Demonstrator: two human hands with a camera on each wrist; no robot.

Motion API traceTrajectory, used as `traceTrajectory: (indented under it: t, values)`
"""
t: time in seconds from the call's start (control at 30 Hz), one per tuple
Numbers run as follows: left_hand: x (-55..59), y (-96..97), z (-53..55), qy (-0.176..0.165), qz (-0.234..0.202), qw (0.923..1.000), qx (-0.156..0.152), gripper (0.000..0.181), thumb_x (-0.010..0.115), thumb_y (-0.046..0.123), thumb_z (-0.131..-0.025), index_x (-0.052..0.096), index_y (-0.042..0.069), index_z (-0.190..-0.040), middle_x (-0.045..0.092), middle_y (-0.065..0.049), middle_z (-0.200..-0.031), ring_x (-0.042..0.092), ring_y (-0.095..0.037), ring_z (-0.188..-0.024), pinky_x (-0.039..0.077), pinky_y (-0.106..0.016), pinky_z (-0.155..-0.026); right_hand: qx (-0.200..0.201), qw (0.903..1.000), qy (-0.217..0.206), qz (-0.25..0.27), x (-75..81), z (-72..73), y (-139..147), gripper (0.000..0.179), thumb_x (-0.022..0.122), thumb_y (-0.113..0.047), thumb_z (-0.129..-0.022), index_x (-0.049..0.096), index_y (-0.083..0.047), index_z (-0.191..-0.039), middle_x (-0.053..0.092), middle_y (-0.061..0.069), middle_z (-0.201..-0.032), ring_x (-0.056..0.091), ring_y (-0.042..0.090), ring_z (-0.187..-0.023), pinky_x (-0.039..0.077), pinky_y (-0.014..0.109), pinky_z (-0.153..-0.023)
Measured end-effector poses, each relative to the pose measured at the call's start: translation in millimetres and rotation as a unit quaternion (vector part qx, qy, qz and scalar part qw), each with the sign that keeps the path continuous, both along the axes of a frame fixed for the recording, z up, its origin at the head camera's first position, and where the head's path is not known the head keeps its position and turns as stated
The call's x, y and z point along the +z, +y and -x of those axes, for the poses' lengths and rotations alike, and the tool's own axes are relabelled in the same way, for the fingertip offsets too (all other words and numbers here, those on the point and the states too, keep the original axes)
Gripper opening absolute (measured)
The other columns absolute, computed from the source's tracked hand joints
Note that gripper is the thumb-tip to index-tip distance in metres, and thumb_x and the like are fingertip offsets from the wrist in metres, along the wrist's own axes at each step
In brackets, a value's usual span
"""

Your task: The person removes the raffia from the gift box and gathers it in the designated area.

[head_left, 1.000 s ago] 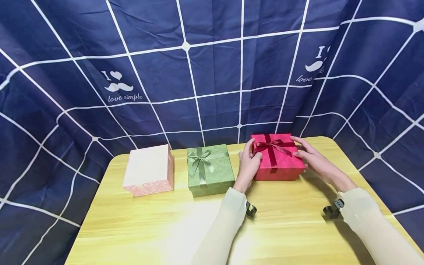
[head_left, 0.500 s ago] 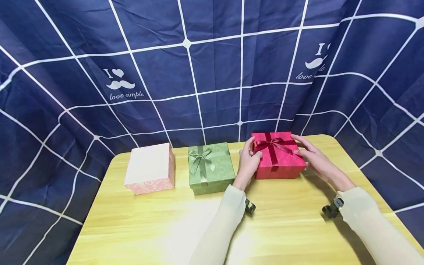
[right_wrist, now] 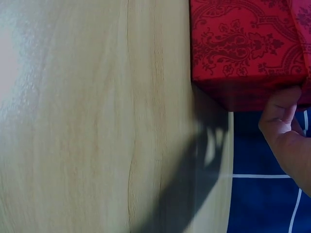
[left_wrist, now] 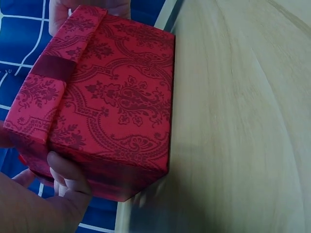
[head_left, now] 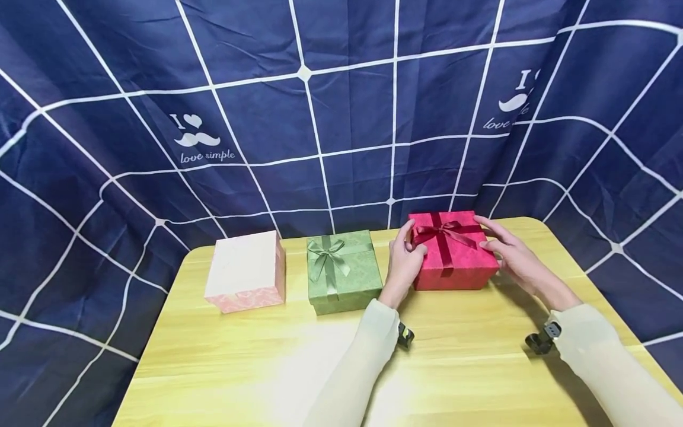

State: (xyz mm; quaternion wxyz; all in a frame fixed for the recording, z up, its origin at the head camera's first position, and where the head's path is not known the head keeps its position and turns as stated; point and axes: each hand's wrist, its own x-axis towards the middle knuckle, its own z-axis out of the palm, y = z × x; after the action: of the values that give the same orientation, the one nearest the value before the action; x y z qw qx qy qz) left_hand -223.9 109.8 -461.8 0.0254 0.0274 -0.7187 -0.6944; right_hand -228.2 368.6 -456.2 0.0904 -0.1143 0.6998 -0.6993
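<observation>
Toward the table's right back stands a red gift box [head_left: 453,255] with a dark red ribbon and bow, its lid on. My left hand [head_left: 401,264] holds the box's left side, thumb near the front corner and fingers farther back. On the opposite side my right hand [head_left: 517,258] grips in the same way. Close up in the left wrist view, the patterned red box [left_wrist: 121,92] shows the lid's edge, with the left thumb pressed near it. The right wrist view shows the right thumb [right_wrist: 284,99] against the box's side at the lid.
A green gift box [head_left: 344,273] with a green bow stands left of the red one. Farther left is a pink box [head_left: 245,270] with a pale top. The wooden table [head_left: 256,367] ends at a blue checked curtain [head_left: 352,118] behind.
The head view has shifted slightly. Both hands stay on the red gift box, and no box visibly moves on the table.
</observation>
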Motion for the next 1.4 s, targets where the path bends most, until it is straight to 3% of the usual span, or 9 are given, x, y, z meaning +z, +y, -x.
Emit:
traceTrajectory:
  t: [0.43,0.8,0.9,1.07,1.17,1.27,1.4]
  values:
    - [9.8,1.9,-3.6,0.04,-0.028,0.9988,0.006,0.066,0.066,-0.001,-0.09,0.065,0.026,-0.15,0.049,0.0,-0.099,0.043,-0.007,-0.092,0.041,-0.033,-0.082,-0.014,0.9994,0.022,0.022,11.7,2.2,-1.6,0.057,0.048,0.003,-0.111,0.046,-0.02,-0.163,0.043,0.004,-0.143,0.062,0.012,-0.115,0.064,0.029,-0.078]
    - [16.9,-3.9,-12.2,0.117,-0.052,0.9918,0.002,0.071,0.059,-0.005,-0.085,0.065,0.021,-0.15,0.047,0.001,-0.097,0.042,-0.007,-0.089,0.041,-0.029,-0.079,-0.017,0.9968,0.047,0.062,25.0,-5.8,-7.9,0.062,0.046,0.01,-0.109,0.047,-0.018,-0.165,0.042,0.005,-0.145,0.063,0.014,-0.114,0.065,0.033,-0.076]
    - [17.8,-6.7,-12.9,0.132,-0.063,0.9892,0.004,0.07,0.059,-0.008,-0.085,0.067,0.018,-0.15,0.048,-0.001,-0.098,0.042,-0.008,-0.088,0.04,-0.026,-0.077,-0.011,0.9962,0.054,0.068,28.6,-7.6,-10.8,0.063,0.045,0.01,-0.109,0.045,-0.017,-0.166,0.042,0.006,-0.146,0.063,0.015,-0.115,0.065,0.033,-0.078]
    - [19.3,-8.0,-16.1,0.159,-0.089,0.983,0.022,0.07,0.059,-0.013,-0.086,0.065,0.011,-0.151,0.055,-0.014,-0.1,0.048,-0.012,-0.083,0.042,-0.02,-0.072,-0.029,0.9947,0.052,0.084,31.3,-14.5,-10.9,0.065,0.047,0.01,-0.109,0.038,-0.022,-0.165,0.043,0.003,-0.145,0.066,0.012,-0.11,0.063,0.028,-0.073]
    - [19.2,-8.5,-19.6,0.142,-0.119,0.9824,0.022,0.065,0.061,-0.01,-0.087,0.061,0.002,-0.151,0.057,-0.011,-0.101,0.052,-0.011,-0.081,0.044,-0.018,-0.071,-0.031,0.9901,0.049,0.128,30.3,-18.7,-9.8,0.06,0.046,0.01,-0.109,0.04,-0.022,-0.159,0.049,0.003,-0.142,0.068,0.012,-0.11,0.063,0.028,-0.077]
    - [21.8,-10.7,-24.8,0.098,-0.151,0.9835,0.018,0.053,0.066,-0.004,-0.092,0.062,-0.008,-0.145,0.058,-0.001,-0.102,0.054,-0.007,-0.083,0.044,-0.016,-0.072,-0.013,0.9827,0.031,0.182,29.3,-21.4,-7.9,0.05,0.044,0.01,-0.11,0.052,-0.015,-0.152,0.061,0.004,-0.137,0.072,0.015,-0.11,0.063,0.03,-0.083]
    - [27.3,-13.9,-32.2,0.035,-0.175,0.984,0.004,0.047,0.077,0.007,-0.096,0.066,-0.014,-0.137,0.063,0.0,-0.105,0.06,-0.005,-0.088,0.049,-0.015,-0.076,-0.004,0.9758,-0.013,0.218,30.9,-26.4,-1.9,0.041,0.044,0.007,-0.112,0.066,-0.01,-0.143,0.074,0.006,-0.12,0.071,0.009,-0.084,0.061,0.024,-0.074]
